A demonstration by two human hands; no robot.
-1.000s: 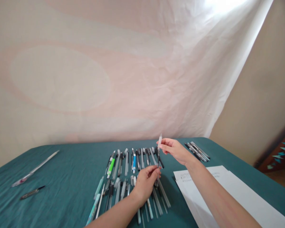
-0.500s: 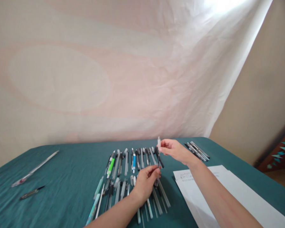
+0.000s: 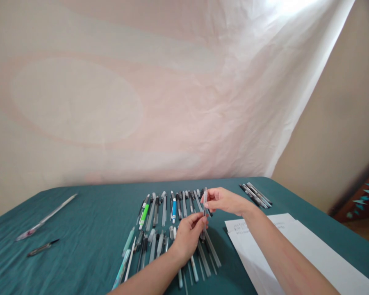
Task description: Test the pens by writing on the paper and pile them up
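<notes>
Green-clothed tbl [image 3: 89, 229]; white paper [image 3: 313, 254] at R, writing [image 3: 241, 226] too blurred to read; clear pen [image 3: 205, 196] pinched narrowly, low by L hand [image 3: 189, 237], high by R hand [image 3: 224, 201].

Pen rows [image 3: 174, 209] lie left of paper [image 3: 313, 250] (same table [image 3: 95, 229]).

The dark green worktop [image 3: 92, 229] carries two rows of pens [image 3: 144, 216] at its middle. On the right lie white paper [image 3: 310, 254] and a small bundle [image 3: 256, 195]; left, a long pale strip [image 3: 49, 217] near a dark refill [image 3: 43, 248].
</notes>
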